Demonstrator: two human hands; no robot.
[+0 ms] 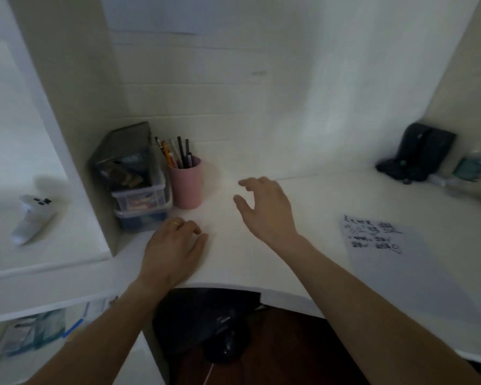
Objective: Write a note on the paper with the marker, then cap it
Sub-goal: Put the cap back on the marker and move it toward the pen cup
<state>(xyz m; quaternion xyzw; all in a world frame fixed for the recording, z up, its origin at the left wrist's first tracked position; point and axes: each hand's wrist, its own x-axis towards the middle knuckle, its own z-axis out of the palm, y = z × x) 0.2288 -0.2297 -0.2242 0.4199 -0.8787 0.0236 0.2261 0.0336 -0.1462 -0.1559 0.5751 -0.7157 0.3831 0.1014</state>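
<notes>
A sheet of paper [395, 262] with several lines of black handwriting near its top lies on the white desk [303, 207], at the right. A pink cup [186, 184] holding several pens and pencils stands at the back left. My right hand [264, 207] hovers over the desk right of the cup, fingers spread, holding nothing. My left hand [175, 245] rests flat on the desk in front of the cup, fingers loosely curled, a ring on one finger. I cannot single out the marker among the pens.
Stacked clear plastic bins [139, 187] stand left of the cup against a partition. A white game controller [32, 218] lies on a lower shelf at far left. A black pouch [419, 154] and a plastic bottle [472, 165] sit at the back right.
</notes>
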